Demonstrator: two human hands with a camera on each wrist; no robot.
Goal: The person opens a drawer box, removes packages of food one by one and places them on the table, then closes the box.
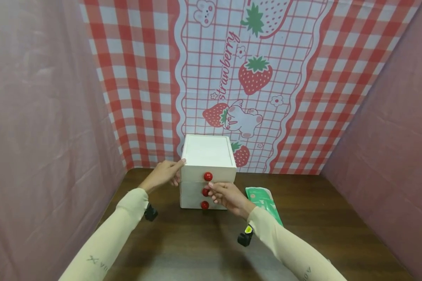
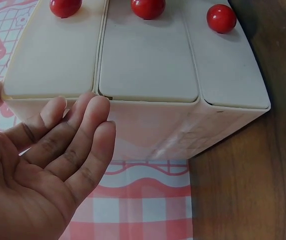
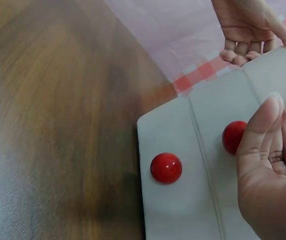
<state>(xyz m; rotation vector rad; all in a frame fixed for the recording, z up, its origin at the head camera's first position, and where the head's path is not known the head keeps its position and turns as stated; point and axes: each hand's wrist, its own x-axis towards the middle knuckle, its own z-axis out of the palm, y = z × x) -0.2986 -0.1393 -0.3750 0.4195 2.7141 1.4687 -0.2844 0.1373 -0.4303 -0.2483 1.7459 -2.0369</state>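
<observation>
A small white drawer unit (image 1: pixel 209 150) stands on the table, with three drawers stacked one above another. Each drawer front has a round red knob; the top knob (image 1: pixel 208 176), middle knob (image 2: pixel 148 7) and bottom knob (image 3: pixel 166 168) all show. My left hand (image 1: pixel 164 173) is at the unit's left side, its thumb on the upper front corner and its other fingers loosely bent beside the wall. In front of the drawers, my right hand (image 1: pixel 230 198) has loosely bent fingers near the top and middle knobs, with nothing seen gripped. It partly covers the middle knob in the head view.
A green and white packet (image 1: pixel 263 201) lies on the brown wooden table (image 1: pixel 313 218), right of the unit and partly behind my right forearm. Behind stands a red checked strawberry cloth (image 1: pixel 144 78). Pink curtains (image 1: pixel 38 136) hang on both sides.
</observation>
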